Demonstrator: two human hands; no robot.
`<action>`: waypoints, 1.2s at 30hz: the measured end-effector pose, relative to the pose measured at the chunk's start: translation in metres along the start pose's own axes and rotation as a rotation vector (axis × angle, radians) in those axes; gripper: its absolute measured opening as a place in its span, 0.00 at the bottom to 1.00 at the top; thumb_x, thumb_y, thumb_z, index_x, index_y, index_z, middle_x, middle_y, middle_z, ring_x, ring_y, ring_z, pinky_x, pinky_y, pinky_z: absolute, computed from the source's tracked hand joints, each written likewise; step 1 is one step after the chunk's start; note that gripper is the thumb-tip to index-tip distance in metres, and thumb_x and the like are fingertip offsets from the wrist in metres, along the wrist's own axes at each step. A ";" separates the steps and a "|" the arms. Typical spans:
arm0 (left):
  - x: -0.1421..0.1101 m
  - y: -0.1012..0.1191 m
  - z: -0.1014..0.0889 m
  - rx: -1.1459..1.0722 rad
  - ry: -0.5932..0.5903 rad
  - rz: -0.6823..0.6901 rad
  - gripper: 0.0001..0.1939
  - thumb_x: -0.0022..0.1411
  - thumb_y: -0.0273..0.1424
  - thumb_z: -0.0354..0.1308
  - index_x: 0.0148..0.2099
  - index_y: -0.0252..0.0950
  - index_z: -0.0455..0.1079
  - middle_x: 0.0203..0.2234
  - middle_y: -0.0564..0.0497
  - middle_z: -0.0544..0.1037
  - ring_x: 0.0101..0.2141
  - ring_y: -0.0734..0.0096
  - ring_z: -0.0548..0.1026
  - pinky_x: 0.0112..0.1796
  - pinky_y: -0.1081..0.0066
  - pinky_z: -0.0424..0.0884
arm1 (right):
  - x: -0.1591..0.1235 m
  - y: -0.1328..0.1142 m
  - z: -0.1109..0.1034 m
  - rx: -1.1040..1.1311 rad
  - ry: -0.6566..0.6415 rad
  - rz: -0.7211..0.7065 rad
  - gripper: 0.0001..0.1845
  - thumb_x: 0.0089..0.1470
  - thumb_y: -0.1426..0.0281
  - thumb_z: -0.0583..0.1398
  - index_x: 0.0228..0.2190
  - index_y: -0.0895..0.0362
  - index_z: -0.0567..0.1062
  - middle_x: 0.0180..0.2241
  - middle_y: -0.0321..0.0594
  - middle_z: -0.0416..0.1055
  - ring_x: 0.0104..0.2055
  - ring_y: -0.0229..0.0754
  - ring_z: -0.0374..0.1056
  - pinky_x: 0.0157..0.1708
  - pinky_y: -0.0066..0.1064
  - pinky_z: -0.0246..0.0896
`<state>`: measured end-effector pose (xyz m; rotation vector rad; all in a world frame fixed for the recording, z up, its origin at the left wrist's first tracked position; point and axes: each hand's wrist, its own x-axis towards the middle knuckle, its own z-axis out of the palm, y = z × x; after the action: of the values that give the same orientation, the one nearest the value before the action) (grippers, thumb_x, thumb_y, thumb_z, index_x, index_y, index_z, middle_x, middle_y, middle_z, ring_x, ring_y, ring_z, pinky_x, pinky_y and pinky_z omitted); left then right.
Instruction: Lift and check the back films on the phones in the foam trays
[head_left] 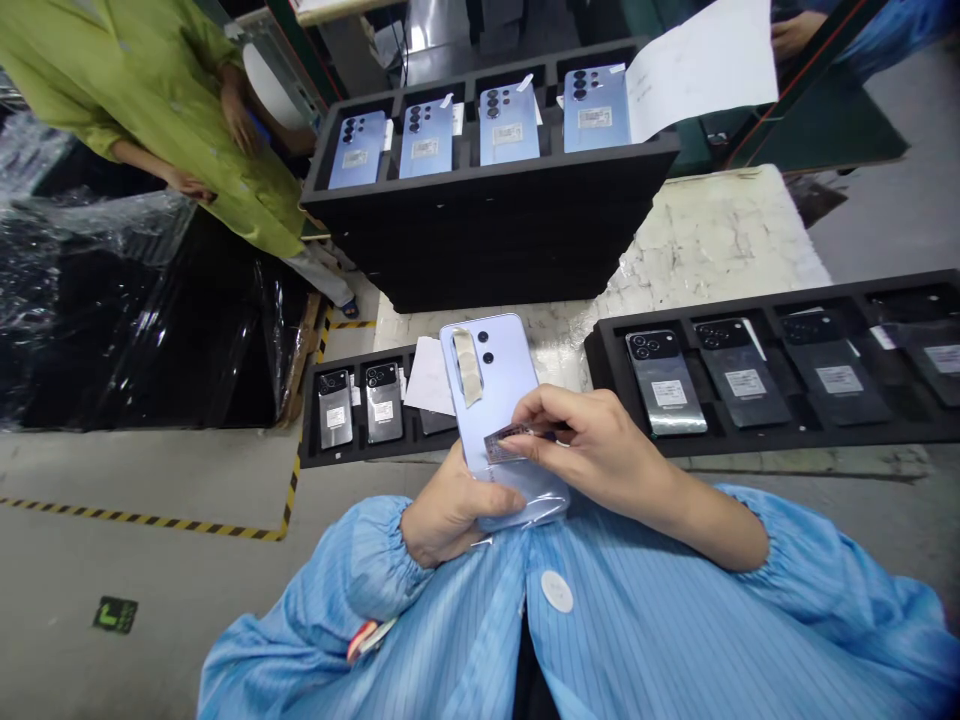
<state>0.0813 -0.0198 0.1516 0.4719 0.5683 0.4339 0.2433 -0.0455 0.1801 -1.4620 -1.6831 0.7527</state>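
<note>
My left hand (457, 510) grips the lower end of a pale blue smartphone (491, 400), which is held upright with its camera back facing up and its lower part in a clear plastic sleeve. A strip of beige tape (466, 365) lies along the phone's back near the camera lenses. My right hand (585, 440) pinches a small silvery label (506, 442) between thumb and forefinger, and the label lies against the phone's back. The label's far end is hidden by my fingers.
Black foam trays hold phones: a blue row (487, 130) on a tall stack at the back, a dark row (772, 370) to the right, and a smaller tray (360, 405) to the left. A co-worker in a green smock (165, 120) stands at the upper left beside a plastic-wrapped black pallet (135, 320).
</note>
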 end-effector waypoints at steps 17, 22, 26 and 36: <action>0.002 0.001 0.002 -0.008 -0.007 0.004 0.29 0.39 0.15 0.62 0.48 0.31 0.69 0.34 0.47 0.77 0.35 0.68 0.75 0.37 0.73 0.69 | 0.002 0.000 0.002 -0.002 0.007 0.050 0.06 0.50 0.70 0.64 0.28 0.60 0.73 0.25 0.32 0.72 0.25 0.29 0.65 0.24 0.21 0.55; 0.002 0.003 0.002 -0.015 -0.011 0.001 0.28 0.39 0.15 0.62 0.47 0.30 0.69 0.34 0.47 0.77 0.35 0.68 0.75 0.37 0.72 0.69 | 0.001 0.000 0.002 0.005 0.007 0.061 0.05 0.50 0.70 0.64 0.28 0.59 0.73 0.25 0.32 0.72 0.25 0.29 0.65 0.24 0.21 0.55; 0.002 0.002 0.000 -0.018 0.002 -0.005 0.28 0.39 0.15 0.62 0.47 0.30 0.69 0.34 0.47 0.77 0.33 0.70 0.74 0.36 0.73 0.69 | 0.001 0.001 0.002 0.005 0.002 0.056 0.06 0.50 0.70 0.64 0.28 0.59 0.73 0.24 0.31 0.72 0.25 0.28 0.65 0.24 0.20 0.56; 0.001 -0.001 -0.004 -0.006 0.005 0.004 0.29 0.40 0.16 0.63 0.48 0.31 0.69 0.35 0.47 0.77 0.35 0.67 0.75 0.37 0.72 0.69 | 0.003 0.002 0.005 -0.039 0.024 -0.007 0.06 0.51 0.69 0.64 0.28 0.60 0.73 0.23 0.31 0.71 0.24 0.27 0.65 0.22 0.19 0.55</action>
<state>0.0803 -0.0188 0.1477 0.4663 0.5711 0.4405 0.2398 -0.0425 0.1766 -1.4857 -1.6922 0.6999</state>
